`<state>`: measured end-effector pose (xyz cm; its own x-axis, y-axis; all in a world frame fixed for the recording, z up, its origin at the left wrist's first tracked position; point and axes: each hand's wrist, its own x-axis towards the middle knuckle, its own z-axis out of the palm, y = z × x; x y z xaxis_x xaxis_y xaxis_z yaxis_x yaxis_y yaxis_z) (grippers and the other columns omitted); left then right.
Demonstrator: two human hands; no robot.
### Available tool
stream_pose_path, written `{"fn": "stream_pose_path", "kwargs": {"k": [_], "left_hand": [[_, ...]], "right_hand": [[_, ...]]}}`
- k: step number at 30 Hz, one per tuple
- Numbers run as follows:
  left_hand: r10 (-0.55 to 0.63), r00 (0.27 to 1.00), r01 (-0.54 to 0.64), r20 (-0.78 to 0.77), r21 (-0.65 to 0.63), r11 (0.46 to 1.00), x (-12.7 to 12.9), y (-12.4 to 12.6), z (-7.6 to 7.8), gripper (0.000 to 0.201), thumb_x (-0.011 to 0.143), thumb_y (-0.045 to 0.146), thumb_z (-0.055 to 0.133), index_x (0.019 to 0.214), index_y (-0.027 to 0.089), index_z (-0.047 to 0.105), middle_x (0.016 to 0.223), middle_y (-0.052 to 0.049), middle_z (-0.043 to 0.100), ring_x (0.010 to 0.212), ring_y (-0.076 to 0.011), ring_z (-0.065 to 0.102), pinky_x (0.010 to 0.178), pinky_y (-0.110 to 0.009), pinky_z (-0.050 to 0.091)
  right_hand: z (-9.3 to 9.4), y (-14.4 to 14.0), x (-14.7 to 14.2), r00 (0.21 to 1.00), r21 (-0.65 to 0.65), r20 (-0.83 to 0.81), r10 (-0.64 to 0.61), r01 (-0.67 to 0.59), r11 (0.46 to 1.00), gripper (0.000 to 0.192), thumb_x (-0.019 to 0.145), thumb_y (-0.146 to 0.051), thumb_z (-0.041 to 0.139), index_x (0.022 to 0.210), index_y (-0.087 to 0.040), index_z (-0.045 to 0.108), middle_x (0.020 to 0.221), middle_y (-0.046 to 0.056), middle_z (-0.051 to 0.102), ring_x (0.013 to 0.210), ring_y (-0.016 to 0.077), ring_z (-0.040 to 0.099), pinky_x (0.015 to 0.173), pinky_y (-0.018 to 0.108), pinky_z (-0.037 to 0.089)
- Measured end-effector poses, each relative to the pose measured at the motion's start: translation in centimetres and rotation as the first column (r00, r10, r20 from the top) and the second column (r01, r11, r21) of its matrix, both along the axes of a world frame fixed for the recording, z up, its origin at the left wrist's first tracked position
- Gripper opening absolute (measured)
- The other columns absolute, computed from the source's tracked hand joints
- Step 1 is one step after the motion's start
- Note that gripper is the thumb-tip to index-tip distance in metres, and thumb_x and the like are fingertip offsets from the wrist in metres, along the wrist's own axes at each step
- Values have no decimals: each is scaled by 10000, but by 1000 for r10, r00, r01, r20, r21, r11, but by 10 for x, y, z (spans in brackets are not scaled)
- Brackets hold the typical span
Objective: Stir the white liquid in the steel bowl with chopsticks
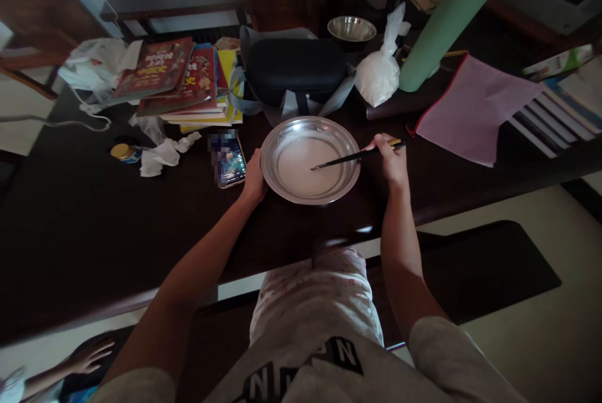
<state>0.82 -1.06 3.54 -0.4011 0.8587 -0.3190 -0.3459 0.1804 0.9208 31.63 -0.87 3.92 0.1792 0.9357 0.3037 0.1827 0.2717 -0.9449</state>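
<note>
A round metal plate (277,140) with a thin whitish liquid in it rests on the dark table (70,227) in front of me. My left hand (254,178) grips the plate's left rim. My right hand (389,155) holds dark chopsticks (350,157) whose tips reach into the liquid near the plate's middle. A phone (228,160) with a lit screen lies just left of my left hand.
Behind the plate sit a black case (296,68), a knotted white bag (379,74), a green bottle (446,20) and a metal bowl (352,29). Books (181,80) are stacked at back left, a pink pouch (470,108) at right. Another person's hand (87,356) shows at bottom left.
</note>
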Motion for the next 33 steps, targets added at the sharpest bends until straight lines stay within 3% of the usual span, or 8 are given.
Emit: {"fn": "stream_pose_path", "kwargs": {"k": [4,10,14,20,24,30,33], "left_hand": [[-12,1000,12,13,16,1000,-1,1,-5,413,1071,245,555,673,205,660,677,8,609,663,-139,548,666,-231,477],[-31,999,30,17,43,999,-5,5,-18,336,1050,309,614,737,212,691,693,1,628,708,-156,588,688,-243,509],[-42,999,41,12,60,997,-6,6,-22,337,1059,317,598,754,210,694,704,8,635,720,-151,599,712,-243,517],[-27,999,25,47,54,998,-4,4,-16,329,1060,280,589,760,199,698,690,11,641,677,-137,581,668,-227,505],[-14,998,12,63,33,999,-1,2,-8,353,1065,250,560,738,193,681,666,23,628,656,-128,574,652,-211,498],[-19,999,17,48,40,999,-1,2,-8,352,1060,286,605,732,186,682,682,20,627,672,-130,576,690,-230,505],[-33,999,31,40,40,999,-1,3,-11,379,1077,281,580,723,190,681,679,13,626,667,-132,568,681,-233,499]], "right_hand": [[1,0,-2,990,-24,22,140,-139,990,532,804,-786,752,641,-280,724,642,-16,725,713,196,728,794,373,574],[-1,0,3,1000,17,-16,-14,14,1000,520,848,-759,729,651,-279,722,644,-16,727,694,188,713,809,374,575],[-1,0,0,993,-31,33,113,-112,993,559,792,-809,743,643,-270,720,651,-12,728,721,193,721,806,370,579],[0,1,2,1000,11,1,-16,16,1000,558,812,-799,730,623,-274,721,627,-15,711,677,174,680,766,349,562],[-1,0,1,995,-23,37,96,-95,995,559,795,-803,743,627,-270,725,634,-11,718,681,180,692,746,348,566],[-2,0,3,1000,15,-14,-11,11,1000,539,839,-773,727,640,-273,722,627,-17,717,674,181,700,784,360,568],[-1,0,1,996,-1,12,86,-86,996,541,818,-777,747,629,-270,728,623,-12,712,688,183,708,773,356,568]]}}
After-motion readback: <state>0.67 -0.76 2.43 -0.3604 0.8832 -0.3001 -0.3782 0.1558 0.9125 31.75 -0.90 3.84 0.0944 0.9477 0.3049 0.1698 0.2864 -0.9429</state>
